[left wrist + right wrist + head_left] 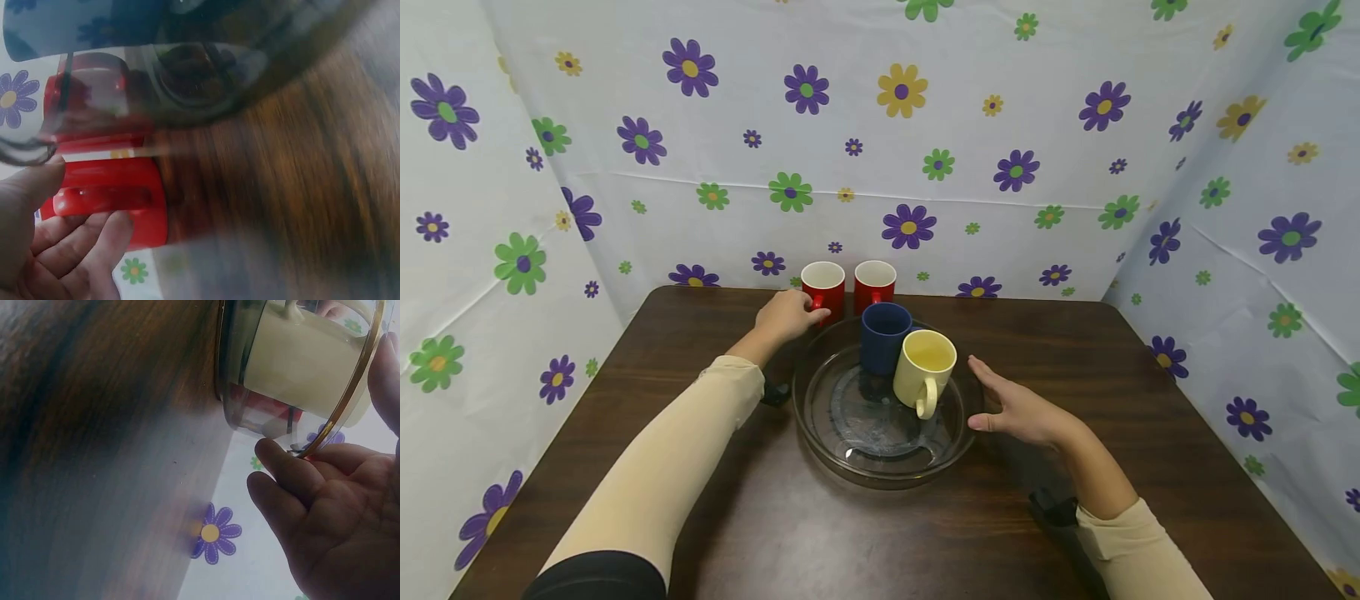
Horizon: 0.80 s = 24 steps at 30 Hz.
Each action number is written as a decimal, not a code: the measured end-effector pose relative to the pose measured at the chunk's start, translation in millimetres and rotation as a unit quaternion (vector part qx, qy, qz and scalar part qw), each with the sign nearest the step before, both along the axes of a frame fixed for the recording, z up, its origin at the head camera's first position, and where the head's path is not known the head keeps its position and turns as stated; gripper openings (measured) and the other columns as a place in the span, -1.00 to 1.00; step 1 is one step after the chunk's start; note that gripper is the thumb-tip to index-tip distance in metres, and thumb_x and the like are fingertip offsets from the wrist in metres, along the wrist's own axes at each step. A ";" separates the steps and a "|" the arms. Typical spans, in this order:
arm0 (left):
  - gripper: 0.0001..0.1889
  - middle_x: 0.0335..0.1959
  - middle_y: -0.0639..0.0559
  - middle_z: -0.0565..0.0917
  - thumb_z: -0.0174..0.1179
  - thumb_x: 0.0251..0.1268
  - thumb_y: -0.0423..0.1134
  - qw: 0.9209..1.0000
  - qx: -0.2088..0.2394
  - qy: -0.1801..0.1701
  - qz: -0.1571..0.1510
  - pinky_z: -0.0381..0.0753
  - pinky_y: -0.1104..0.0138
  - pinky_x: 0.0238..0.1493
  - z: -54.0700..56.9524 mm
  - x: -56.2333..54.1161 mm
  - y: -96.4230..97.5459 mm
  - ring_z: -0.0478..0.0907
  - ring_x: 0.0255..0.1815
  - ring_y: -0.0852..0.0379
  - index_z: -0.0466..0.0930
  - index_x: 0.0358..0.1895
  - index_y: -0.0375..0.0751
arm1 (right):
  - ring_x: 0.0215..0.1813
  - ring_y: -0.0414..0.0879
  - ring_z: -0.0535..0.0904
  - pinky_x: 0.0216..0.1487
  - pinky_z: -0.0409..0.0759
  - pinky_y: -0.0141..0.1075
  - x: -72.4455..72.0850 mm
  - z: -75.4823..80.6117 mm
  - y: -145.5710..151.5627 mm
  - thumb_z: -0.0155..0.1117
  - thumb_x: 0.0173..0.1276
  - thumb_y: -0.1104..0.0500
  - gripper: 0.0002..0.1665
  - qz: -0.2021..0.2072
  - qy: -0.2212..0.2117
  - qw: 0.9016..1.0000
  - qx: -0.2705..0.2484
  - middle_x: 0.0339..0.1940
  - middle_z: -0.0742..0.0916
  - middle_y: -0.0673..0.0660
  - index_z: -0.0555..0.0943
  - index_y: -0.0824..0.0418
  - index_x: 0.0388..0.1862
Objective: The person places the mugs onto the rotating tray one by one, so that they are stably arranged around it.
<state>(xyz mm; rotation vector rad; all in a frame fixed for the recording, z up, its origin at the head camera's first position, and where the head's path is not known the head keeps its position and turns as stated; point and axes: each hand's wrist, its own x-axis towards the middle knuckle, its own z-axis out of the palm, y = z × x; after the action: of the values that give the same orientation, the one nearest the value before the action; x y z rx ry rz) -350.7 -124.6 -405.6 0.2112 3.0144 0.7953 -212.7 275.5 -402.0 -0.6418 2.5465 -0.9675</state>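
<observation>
At the back of the table, my left hand (785, 316) is at a red mug (824, 292) with a white inside. In the left wrist view its fingers curl at the red mug's handle (103, 199), the thumb on the other side. A second red mug (875, 283) stands just right of it. In front is a round clear glass dish (880, 477) holding a dark blue mug (883, 337) and a pale yellow mug (925, 371). My right hand (1018, 410) is beside the dish's right rim, fingers extended; whether they touch the glass I cannot tell.
The dark wooden table (850, 550) carries all of this. A white cloth (850, 167) with purple, green and yellow flowers rises behind the table and along both sides. The dish's left edge lies close to my left wrist.
</observation>
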 end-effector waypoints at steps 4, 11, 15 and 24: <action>-0.60 -0.38 -0.14 0.75 0.23 0.46 0.05 0.996 0.087 -0.033 0.001 0.67 0.18 -0.24 -6.2 -4.0 -0.6 0.73 -0.38 0.02 0.64 -0.28 -0.28 | 0.63 0.37 -0.12 0.50 -0.01 0.30 -0.4 -0.6 0.5 0.41 0.37 -0.06 0.21 -0.002 0.004 1.000 0.005 0.67 -0.06 0.34 -0.14 0.32 0.67; -0.67 -0.12 -0.27 0.76 0.23 0.49 -0.11 0.963 0.248 -0.101 0.010 0.71 0.31 -0.33 -11.7 -6.4 -0.3 0.71 -0.42 0.12 0.63 -0.09 -0.41 | 0.63 0.36 -0.11 0.50 0.01 0.30 -1.4 -1.1 0.8 0.41 0.38 -0.04 0.20 -0.007 0.000 1.000 0.004 0.68 -0.05 0.32 -0.14 0.31 0.67; -0.64 -0.08 -0.27 0.76 0.24 0.48 -0.07 0.959 0.262 -0.110 0.021 0.71 0.31 -0.33 -11.6 -5.4 -1.1 0.72 -0.40 0.12 0.62 -0.08 -0.40 | 0.62 0.38 -0.10 0.49 0.02 0.31 -2.2 -1.7 1.4 0.40 0.39 -0.03 0.18 -0.006 0.000 1.000 0.004 0.68 -0.05 0.33 -0.14 0.30 0.67; -0.68 -0.24 -0.24 0.78 0.23 0.49 -0.11 0.980 0.189 -0.055 0.020 0.68 0.30 -0.42 -12.4 -4.6 -1.6 0.75 -0.42 0.03 0.68 -0.24 -0.37 | 0.62 0.38 -0.09 0.48 0.01 0.33 -3.3 -1.8 1.2 0.39 0.40 -0.02 0.16 -0.007 0.002 1.000 0.009 0.67 -0.04 0.33 -0.13 0.29 0.68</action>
<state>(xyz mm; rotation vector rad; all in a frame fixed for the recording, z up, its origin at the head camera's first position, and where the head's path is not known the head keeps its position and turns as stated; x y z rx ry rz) -355.3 -126.2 -418.1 0.1050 2.7467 1.3328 -216.0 276.8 -403.8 -0.6224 2.5641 -0.9487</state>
